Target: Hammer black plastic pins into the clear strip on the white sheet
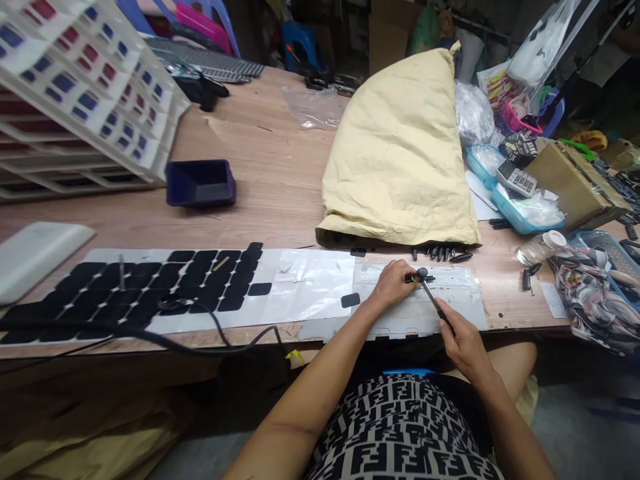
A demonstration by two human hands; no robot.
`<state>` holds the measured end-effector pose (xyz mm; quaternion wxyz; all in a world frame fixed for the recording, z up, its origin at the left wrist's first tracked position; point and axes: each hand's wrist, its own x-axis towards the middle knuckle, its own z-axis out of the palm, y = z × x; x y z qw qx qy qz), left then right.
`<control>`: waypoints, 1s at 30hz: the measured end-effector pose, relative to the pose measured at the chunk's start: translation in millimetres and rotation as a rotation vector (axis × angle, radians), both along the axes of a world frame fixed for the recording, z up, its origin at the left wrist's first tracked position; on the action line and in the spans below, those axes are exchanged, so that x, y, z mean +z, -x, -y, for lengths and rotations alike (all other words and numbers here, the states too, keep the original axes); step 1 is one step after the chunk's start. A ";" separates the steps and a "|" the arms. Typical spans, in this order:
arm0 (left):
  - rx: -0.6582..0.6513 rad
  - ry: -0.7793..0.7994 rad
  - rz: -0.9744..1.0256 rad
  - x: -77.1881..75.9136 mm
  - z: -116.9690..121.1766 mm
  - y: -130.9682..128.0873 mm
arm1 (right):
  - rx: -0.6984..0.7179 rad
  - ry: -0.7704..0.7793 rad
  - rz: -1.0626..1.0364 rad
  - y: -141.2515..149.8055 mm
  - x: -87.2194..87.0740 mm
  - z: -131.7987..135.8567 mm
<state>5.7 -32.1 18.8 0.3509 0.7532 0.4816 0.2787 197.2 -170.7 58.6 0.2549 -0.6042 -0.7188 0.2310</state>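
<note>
your shirt [400,433] carries a repeated black pattern of letters like f; the black box [520,148] near the calculator [517,179] has pale print, too small for me to read. your right hand [465,343] has its fingers wrapped around the hammer [432,297], and your left hand [394,283] pinches a small black piece [412,278] at the hammer's head, over the grey mat [473,300]. this mat reaches to the front edge of the table [260,147], near your body. the yellow sack [400,147] bounds the far side, dark pieces [440,254] along its lower edge; bare wood stretches from it toward the purple bin [200,195].
</note>
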 end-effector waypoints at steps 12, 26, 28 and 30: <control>-0.142 0.004 0.067 12.5 33.7 4.4 | -0.443 0.145 -0.772 -47.1 -15.6 -19.7; -0.590 0.393 -0.067 -63.5 132.5 -28.6 | -0.373 0.111 -0.758 -41.3 -19.4 -16.0; -0.485 0.492 -0.116 -74.9 135.5 -28.1 | -0.374 0.110 -0.749 -40.8 -19.0 -16.2; -0.357 0.545 -0.157 -83.2 138.2 -28.8 | -0.371 0.105 -0.743 -40.1 -18.3 -15.9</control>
